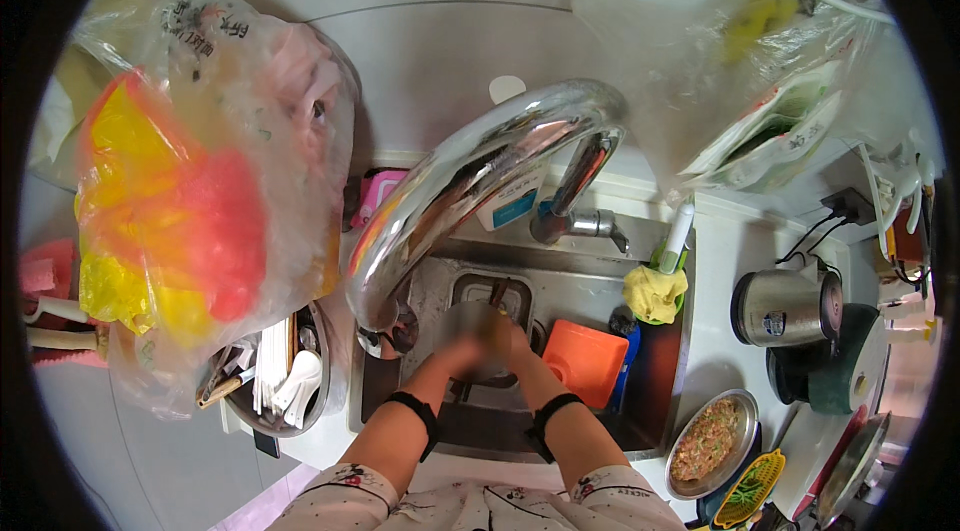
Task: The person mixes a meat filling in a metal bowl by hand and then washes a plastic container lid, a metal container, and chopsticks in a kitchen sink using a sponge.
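Both my hands are over the stainless steel sink (pixel 555 291), close together. My left hand (pixel 459 360) is at the lower edge of a blurred, dark round object (pixel 466 324). At that object's right side is my right hand (pixel 513 339). Blur hides the fingers of both hands and what the object is, so their grip cannot be made out. Dark bands circle both forearms. A large chrome faucet (pixel 480 148) arches above, its spout to the left of my hands. Right of my right hand, an orange plastic tray (pixel 587 362) lies in the sink beside a blue-handled brush (pixel 627 366).
Plastic bags (pixel 172 193) hang at left above a utensil holder (pixel 324 381) with white spoons. A yellow cloth (pixel 654 292) hangs at the sink's right rim. On the right counter stand a metal kettle (pixel 784 308), a bowl of minced filling (pixel 709 441) and a yellow basket (pixel 750 490).
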Motion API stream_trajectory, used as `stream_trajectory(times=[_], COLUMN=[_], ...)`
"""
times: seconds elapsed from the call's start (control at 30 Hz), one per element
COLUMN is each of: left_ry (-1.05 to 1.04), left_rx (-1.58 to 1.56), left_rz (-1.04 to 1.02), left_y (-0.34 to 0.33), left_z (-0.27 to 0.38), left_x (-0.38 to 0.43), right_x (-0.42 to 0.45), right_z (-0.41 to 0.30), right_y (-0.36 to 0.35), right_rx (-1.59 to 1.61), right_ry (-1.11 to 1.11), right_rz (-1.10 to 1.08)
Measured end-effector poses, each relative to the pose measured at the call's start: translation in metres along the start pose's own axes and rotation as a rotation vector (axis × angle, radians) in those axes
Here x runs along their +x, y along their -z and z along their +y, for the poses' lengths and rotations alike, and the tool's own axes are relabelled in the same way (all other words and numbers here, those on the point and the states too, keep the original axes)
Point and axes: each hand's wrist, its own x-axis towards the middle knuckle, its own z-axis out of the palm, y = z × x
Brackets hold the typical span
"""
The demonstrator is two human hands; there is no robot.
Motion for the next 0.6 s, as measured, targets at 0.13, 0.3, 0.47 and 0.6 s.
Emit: stream_trajectory(times=[0.13, 0.3, 0.47, 0.6], left_ry=[-0.245, -0.531, -0.561, -0.567], left_rx=[-0.102, 0.167, 0.550, 0.626], left_rz=[-0.196, 0.098, 0.304, 0.338], left_y=[-0.004, -0.026, -0.037, -0.040], left_z=[-0.012, 0.019, 0.025, 0.027], left_x=[-0.016, -0.086, -0.143, -0.158], right_x=[-0.028, -0.042, -0.063, -0.063], right_z=[-0.060, -0.098, -0.131, -0.127], right_y=[0.047, 0.113, 0.145, 0.140], right_rx=[1.581, 1.503, 1.495, 1.544], right_ry=[-0.407, -0.706, -0.957, -0.948], right_rz=[0.137, 0.379, 0.468, 0.430])
